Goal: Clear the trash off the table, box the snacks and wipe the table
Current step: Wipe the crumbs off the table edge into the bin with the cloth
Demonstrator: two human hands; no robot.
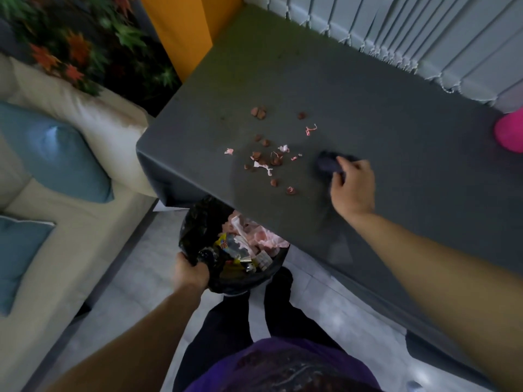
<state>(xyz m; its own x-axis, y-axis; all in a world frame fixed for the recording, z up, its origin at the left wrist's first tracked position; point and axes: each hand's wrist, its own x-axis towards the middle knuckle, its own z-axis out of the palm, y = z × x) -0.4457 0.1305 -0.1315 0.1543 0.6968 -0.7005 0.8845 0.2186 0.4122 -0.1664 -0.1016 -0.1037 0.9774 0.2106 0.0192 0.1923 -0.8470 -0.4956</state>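
Brown shell bits and pink-white paper scraps (268, 158) lie scattered on the dark grey table (382, 114) near its left corner. My right hand (352, 188) presses a dark cloth (328, 164) onto the table just right of the scraps. Below the table's front edge stands a bin lined with a black bag (198, 219), filled with pink tissue and wrappers (249, 244). My left hand (191, 271) grips the bag's near rim and holds the bin against the table edge.
A beige sofa (70, 216) with blue cushions (56, 154) stands at the left. A pink object (510, 131) sits at the table's right edge. Grey vertical blinds (410, 32) hang behind the table. My legs are on the pale floor (147, 273) beside the bin.
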